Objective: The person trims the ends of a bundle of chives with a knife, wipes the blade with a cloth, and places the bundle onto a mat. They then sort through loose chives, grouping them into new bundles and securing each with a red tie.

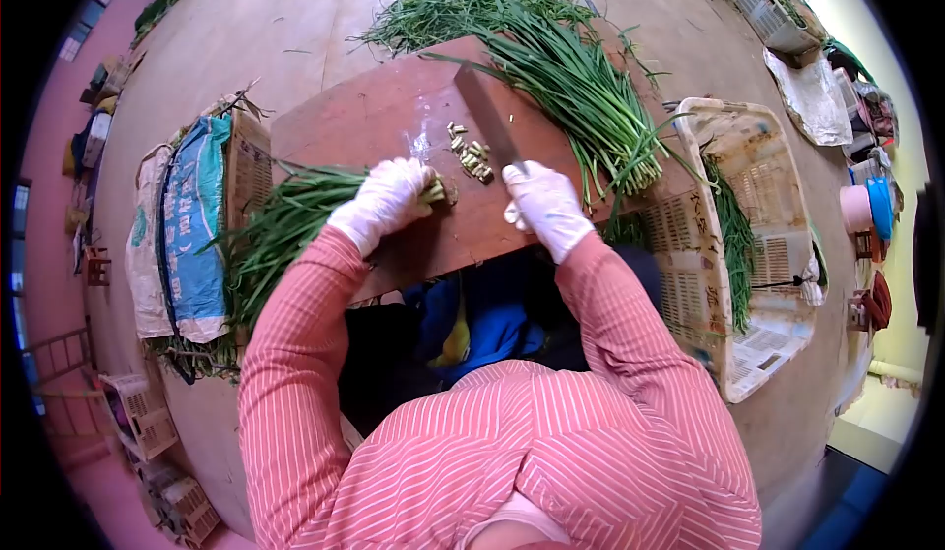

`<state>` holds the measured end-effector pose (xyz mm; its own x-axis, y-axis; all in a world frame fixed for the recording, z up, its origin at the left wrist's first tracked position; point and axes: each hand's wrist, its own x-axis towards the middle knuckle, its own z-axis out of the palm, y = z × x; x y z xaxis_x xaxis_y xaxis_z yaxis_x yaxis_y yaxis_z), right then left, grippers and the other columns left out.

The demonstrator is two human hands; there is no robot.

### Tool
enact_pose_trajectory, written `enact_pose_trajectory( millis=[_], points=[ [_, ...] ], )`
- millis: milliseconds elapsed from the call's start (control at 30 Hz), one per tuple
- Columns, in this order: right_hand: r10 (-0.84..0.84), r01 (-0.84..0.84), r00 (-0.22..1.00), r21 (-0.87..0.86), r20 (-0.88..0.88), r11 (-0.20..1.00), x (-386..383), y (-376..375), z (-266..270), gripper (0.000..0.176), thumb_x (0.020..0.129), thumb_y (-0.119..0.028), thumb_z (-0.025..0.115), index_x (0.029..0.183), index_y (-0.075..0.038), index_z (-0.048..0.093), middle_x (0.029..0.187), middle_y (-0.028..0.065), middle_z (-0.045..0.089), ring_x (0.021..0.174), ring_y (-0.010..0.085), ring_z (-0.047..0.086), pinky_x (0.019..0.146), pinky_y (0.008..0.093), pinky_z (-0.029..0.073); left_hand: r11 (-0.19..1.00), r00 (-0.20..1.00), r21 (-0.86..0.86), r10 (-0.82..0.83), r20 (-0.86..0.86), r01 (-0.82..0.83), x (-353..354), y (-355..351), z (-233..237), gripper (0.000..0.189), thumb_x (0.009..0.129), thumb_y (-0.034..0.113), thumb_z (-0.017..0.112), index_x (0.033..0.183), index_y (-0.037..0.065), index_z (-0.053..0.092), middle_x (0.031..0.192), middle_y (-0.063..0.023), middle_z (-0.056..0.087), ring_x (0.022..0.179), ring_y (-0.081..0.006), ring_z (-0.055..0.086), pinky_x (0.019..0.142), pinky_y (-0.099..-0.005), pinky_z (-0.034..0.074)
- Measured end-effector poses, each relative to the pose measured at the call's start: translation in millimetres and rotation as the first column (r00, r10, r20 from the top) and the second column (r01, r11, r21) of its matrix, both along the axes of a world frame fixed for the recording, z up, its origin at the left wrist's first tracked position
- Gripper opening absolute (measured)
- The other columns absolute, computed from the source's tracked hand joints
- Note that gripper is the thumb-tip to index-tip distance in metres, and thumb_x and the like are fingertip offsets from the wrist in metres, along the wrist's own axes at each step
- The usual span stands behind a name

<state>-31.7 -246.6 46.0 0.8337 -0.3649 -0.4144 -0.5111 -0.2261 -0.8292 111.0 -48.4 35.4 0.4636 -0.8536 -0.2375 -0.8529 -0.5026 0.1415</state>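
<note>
Left hand (387,199): in a white glove, fingers curled closed around the green bundle (295,211), whose leaves trail off to its left.
Stem ends (434,192): pale, poking out of the left hand on the side facing the right hand.
Right hand (546,204): gloved too, closed on the handle end of the knife (489,119); the handle itself is hidden in the grip.
Blade: slants away ahead of the right hand, apart from the bundle; whether it rests on the counter (325,117) or is lifted, I cannot tell.
Cut pieces (474,160): a small heap between the hands, slightly ahead of them.
Loose greens (605,107): spread beyond the right hand, their pale ends towards it.
Crate (728,107): to the right of the right hand.
Good cutting, as I judge it: stem ends level, bundle pressed firmly down, left fingertips tucked well behind the cutting line, blade square across, heap brushed aside before it crowds the edge.
</note>
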Motion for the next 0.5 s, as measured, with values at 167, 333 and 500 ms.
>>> enact_pose_trajectory(
  millis=[167, 333, 500],
  points=[
    [-0.287, 0.275, 0.955, 0.149, 0.070, 0.950, -39, -29, 21, 0.032, 0.099, -0.033, 0.055, 0.106, -0.003, 0.063, 0.063, 0.0043, 0.062, 0.050, 0.0098, 0.058, 0.045, 0.0239, 0.045, 0.997, 0.996, 0.020, 0.080, -0.043, -0.079, 16, -11, 18, 0.060, 0.073, 0.040, 0.079, 0.118, 0.005, 0.059, 0.112, -0.0201, 0.063, 0.107, -0.0368, 0.060, 0.093, -0.0433, 0.047],
    [-0.369, 0.298, 0.903, 0.299, 0.219, 0.907, -43, -39, 7, 0.035, 0.099, -0.036, 0.057, 0.108, -0.003, 0.061, 0.062, 0.0029, 0.061, 0.049, 0.0083, 0.057, 0.044, 0.0219, 0.043, 0.922, 0.968, -0.296, 0.248, -0.043, -0.250, 30, -66, -13, 0.079, 0.081, 0.054, 0.070, 0.136, 0.001, 0.050, 0.129, -0.0246, 0.058, 0.120, -0.0392, 0.055, 0.103, -0.0434, 0.043],
    [-0.427, 0.337, 0.875, 0.345, 0.230, 0.876, -40, -40, 17, 0.033, 0.099, -0.034, 0.057, 0.106, -0.002, 0.059, 0.061, 0.0022, 0.060, 0.049, 0.0072, 0.055, 0.043, 0.0209, 0.042, 0.869, 0.867, -0.159, 0.487, 0.107, -0.469, -17, -125, -24, 0.061, 0.084, 0.058, 0.062, 0.114, 0.005, 0.064, 0.115, -0.0194, 0.063, 0.104, -0.0366, 0.062, 0.091, -0.0448, 0.050]
  ],
)
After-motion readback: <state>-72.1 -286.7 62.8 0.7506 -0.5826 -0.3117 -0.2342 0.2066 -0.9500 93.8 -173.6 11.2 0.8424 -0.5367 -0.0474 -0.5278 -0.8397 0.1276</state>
